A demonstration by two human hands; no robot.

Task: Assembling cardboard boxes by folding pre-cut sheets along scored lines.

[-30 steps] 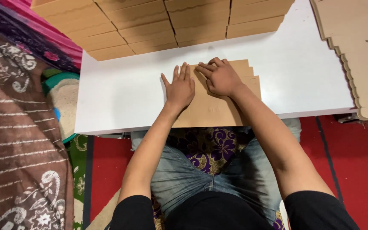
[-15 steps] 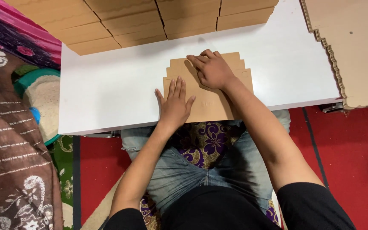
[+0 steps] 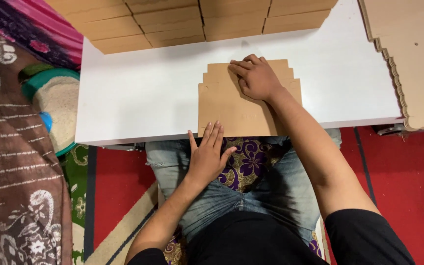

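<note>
— Where was the cardboard blank (image 3: 231, 105)?

— Flat on the worktop (image 3: 138, 93), under my right hand (image 3: 256, 78) — fingers together, pressing its far flap. My left hand (image 3: 207, 157), spread flat, touched its near edge.

— Which step?

— Creasing, I'd say — next needed firm pressure along the fold.
</note>
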